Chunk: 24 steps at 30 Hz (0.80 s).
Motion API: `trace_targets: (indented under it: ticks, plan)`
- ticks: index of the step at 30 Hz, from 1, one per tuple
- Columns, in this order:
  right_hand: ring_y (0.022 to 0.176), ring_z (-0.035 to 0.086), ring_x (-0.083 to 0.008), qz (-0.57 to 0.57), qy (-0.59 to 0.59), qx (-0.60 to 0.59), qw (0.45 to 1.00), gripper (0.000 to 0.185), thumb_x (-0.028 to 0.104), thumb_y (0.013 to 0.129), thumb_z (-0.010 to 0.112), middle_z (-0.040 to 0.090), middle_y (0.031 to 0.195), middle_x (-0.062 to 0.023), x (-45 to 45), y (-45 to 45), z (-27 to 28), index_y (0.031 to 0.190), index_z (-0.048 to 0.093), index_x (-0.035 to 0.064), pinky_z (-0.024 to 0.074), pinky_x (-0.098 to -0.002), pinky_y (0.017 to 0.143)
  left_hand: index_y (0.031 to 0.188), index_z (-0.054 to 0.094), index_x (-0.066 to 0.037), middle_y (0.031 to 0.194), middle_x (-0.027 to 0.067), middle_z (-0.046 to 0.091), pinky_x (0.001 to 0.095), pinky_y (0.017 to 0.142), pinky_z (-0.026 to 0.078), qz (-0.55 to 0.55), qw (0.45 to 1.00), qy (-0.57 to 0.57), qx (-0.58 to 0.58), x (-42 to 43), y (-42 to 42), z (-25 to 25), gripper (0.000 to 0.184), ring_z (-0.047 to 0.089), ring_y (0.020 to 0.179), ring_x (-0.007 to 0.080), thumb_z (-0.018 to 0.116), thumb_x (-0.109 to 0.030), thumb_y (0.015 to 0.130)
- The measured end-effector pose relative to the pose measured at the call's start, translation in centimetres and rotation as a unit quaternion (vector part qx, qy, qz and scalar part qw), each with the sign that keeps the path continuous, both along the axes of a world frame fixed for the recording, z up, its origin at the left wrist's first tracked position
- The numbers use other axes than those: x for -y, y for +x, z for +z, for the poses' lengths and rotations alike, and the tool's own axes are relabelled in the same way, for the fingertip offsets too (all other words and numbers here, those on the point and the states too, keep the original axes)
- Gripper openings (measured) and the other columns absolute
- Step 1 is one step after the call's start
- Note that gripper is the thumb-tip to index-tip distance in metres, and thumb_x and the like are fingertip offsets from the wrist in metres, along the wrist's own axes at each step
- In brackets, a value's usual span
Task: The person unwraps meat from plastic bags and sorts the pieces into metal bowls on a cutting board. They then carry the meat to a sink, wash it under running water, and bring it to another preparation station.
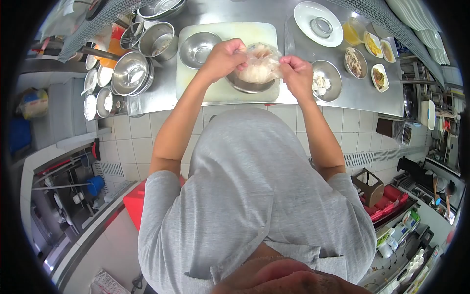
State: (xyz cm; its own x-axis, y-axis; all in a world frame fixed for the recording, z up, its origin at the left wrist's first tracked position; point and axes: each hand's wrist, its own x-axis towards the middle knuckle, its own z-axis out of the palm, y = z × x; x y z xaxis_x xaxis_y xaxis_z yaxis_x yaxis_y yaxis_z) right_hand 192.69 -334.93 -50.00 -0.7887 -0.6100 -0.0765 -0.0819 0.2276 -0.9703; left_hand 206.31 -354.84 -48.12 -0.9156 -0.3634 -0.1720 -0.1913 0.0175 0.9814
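Note:
Between my two hands a clear plastic bag (259,66) with pale food inside is held up over a metal bowl (252,88) on the white cutting board (188,83). My left hand (226,60) pinches the bag's left side, and my right hand (295,73) pinches its right side. An empty metal bowl (197,50) is on the board, left of the bag. Just right of my right hand is another metal bowl (333,88) with white pieces in it. The bag partly hides the bowl under it.
Stacked metal bowls (129,73) and a deep pot (158,41) stand at the left. To the right are a white plate (304,22) with a small glass dish, a bowl of shredded food (356,63), a yellow liquid container (352,32) and small dishes (380,78).

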Motion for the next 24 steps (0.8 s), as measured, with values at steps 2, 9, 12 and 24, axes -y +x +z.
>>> trace_targets:
  ticks: [2,9,12,24]
  plan:
    - [0.059,0.052,-0.0039,-0.001,-0.016,0.013,1.000,0.012,0.006,0.084,0.062,0.064,0.069,-0.0012,-0.1,0.8,1.3,0.086,0.072,-0.0017,0.0431,-0.0243,0.054,0.087,0.058,-0.004,0.077,0.0042,0.065,0.0255,0.064,0.051,-0.005,1.000,-0.004,-0.008,0.2,0.8,0.5,0.008,0.062,0.067,0.0099,0.064,-0.009,0.092]
    - [0.046,0.043,-0.0091,0.058,-0.121,0.395,0.909,0.012,0.000,0.082,0.058,0.059,0.073,-0.0042,0.7,1.0,5.2,0.091,0.064,-0.0049,0.0584,-0.0359,0.058,0.094,0.058,-0.005,0.072,0.0034,0.062,0.0237,0.051,0.051,-0.083,0.986,0.144,-0.007,2.3,2.7,6.5,0.013,0.063,0.061,0.0129,0.064,-0.017,0.097]
    - [0.048,0.044,-0.0108,0.030,-0.089,0.501,0.860,0.010,-0.001,0.083,0.056,0.058,0.077,-0.0060,1.7,0.5,1.7,0.090,0.061,-0.0050,0.0611,-0.0390,0.061,0.099,0.057,-0.004,0.079,0.0061,0.064,0.0257,0.053,0.053,-0.116,0.960,0.244,0.068,4.5,1.0,2.4,0.016,0.065,0.065,0.0153,0.065,-0.019,0.097]
    - [0.106,0.062,-0.0288,0.172,0.044,-0.412,0.894,0.051,0.013,0.076,0.078,0.065,0.117,-0.0139,-0.2,5.0,-2.7,0.123,0.063,0.0025,0.0511,-0.0413,0.091,0.128,0.045,-0.001,0.107,0.0160,0.068,0.0374,0.089,0.054,0.035,0.912,-0.409,0.015,0.0,6.7,-4.3,0.064,0.067,0.103,0.0247,0.080,-0.017,0.077]
